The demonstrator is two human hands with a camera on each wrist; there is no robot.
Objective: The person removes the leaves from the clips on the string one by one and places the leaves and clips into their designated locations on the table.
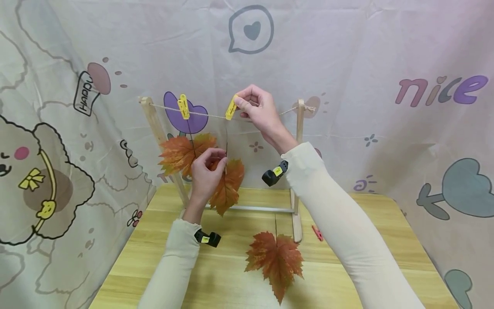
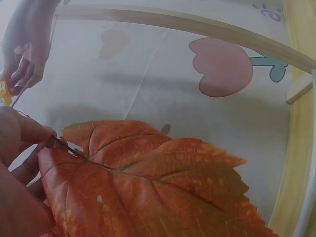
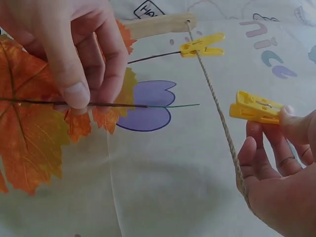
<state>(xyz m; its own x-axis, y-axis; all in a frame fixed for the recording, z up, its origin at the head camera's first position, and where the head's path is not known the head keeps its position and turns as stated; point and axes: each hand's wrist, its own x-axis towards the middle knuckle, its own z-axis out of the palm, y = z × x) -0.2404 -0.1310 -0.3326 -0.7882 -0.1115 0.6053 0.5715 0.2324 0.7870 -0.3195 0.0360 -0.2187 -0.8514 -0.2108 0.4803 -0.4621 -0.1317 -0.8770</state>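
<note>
My left hand [image 1: 206, 175] pinches the dark stem [image 3: 118, 104] of an orange artificial maple leaf [image 1: 228, 189], whose blade hangs below the fingers. The stem's thin green tip points up toward the string [image 1: 208, 114]. Beside that string, my right hand [image 1: 263, 112] holds a yellow clothespin [image 3: 257, 107] between thumb and fingers. In the right wrist view the clothespin's jaws stand just off the string. Farther left, another yellow clothespin [image 1: 183, 107] clips a second maple leaf [image 1: 181, 152] to the string by its stem; the left hand partly covers this leaf.
The string runs between two posts of a wooden frame [image 1: 299, 159] on the wood-grain table [image 1: 216, 274]. A third maple leaf [image 1: 275, 262] lies on the table in front. Near the frame's right foot lies a red clothespin [image 1: 317, 233]. A printed cloth [image 1: 339, 51] hangs behind.
</note>
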